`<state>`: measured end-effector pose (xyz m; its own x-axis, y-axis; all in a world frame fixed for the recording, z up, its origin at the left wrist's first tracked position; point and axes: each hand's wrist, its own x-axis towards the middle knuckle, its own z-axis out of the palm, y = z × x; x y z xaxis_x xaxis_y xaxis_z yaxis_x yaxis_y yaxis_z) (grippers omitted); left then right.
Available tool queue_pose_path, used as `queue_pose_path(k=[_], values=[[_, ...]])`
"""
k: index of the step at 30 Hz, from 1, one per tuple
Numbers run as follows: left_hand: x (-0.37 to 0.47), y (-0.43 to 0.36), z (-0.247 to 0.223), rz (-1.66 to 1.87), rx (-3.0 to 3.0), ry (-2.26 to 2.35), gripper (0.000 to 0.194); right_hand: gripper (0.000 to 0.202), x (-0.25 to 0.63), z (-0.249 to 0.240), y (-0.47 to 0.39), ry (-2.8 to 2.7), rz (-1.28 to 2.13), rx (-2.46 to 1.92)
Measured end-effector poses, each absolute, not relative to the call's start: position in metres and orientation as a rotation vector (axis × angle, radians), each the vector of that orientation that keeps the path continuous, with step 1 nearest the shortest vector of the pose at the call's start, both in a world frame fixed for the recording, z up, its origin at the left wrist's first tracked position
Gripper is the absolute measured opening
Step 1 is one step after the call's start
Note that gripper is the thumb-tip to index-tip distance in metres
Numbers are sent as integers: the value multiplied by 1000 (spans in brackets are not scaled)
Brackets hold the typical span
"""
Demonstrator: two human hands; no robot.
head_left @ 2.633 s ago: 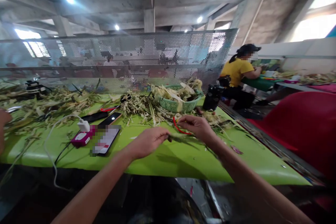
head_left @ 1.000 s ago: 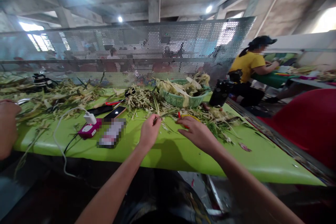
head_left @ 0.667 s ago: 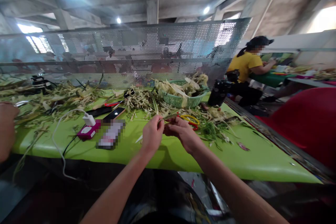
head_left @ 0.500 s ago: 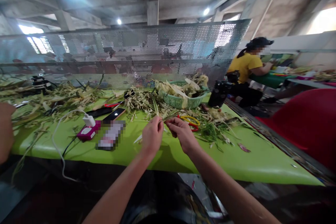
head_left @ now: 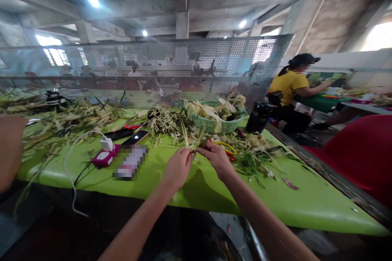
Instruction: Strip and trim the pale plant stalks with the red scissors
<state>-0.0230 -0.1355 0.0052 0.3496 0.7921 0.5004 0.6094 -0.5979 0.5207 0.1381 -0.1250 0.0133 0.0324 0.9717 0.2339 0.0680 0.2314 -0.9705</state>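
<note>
Both my hands meet above the front middle of the green-covered table (head_left: 147, 185). My left hand (head_left: 179, 167) is closed in a pinch, fingertips nearly touching those of my right hand (head_left: 218, 159), which pinches too. Between them stands a pale green, husk-like leaf strip (head_left: 200, 136), its lower end hidden by the fingers. Just behind my right hand lie yellow and red looped handles (head_left: 228, 147), partly covered. A heap of dry leaf scraps (head_left: 167, 124) lies beyond my left hand.
A green plastic basket (head_left: 211, 125) of pale husks stands behind. Left are a pink power block (head_left: 102, 158) with a white cable, and two phones, one dark (head_left: 137, 138). A black canister (head_left: 257, 120) stands right. A person in yellow (head_left: 286, 85) sits beyond; another person's arm (head_left: 10, 151) shows left.
The view has tilted up slightly, so everything sits lower. My fingertips have come closer together, and the leaf strip now stands more upright between them.
</note>
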Motion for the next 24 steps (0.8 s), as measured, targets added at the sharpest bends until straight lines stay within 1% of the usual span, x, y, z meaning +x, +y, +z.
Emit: queue_pose_path(k=[3, 6, 13, 17, 19, 21, 24], values=[[-33, -126, 19, 969, 2258, 1198, 19, 27, 146, 19, -126, -1422, 1026, -1094], [-37, -118, 24, 1019, 2092, 1163, 14, 28, 149, 21, -127, -1433, 1045, -1117], [-19, -121, -1, 1218, 1300, 779, 20, 37, 143, 4, -126, -1341, 1247, -1064], [-12, -119, -17, 1242, 1211, 714, 25, 41, 142, -6, -124, -1336, 1301, -1117], [-11, -116, -22, 1248, 1257, 758, 26, 41, 144, -8, -122, -1437, 1193, -1218], [-11, -112, -25, 1238, 1332, 793, 23, 38, 147, -10, -121, -1564, 1004, -1305], [-12, -107, -31, 1221, 1455, 846, 18, 28, 155, -8, -120, -1659, 833, -1359]])
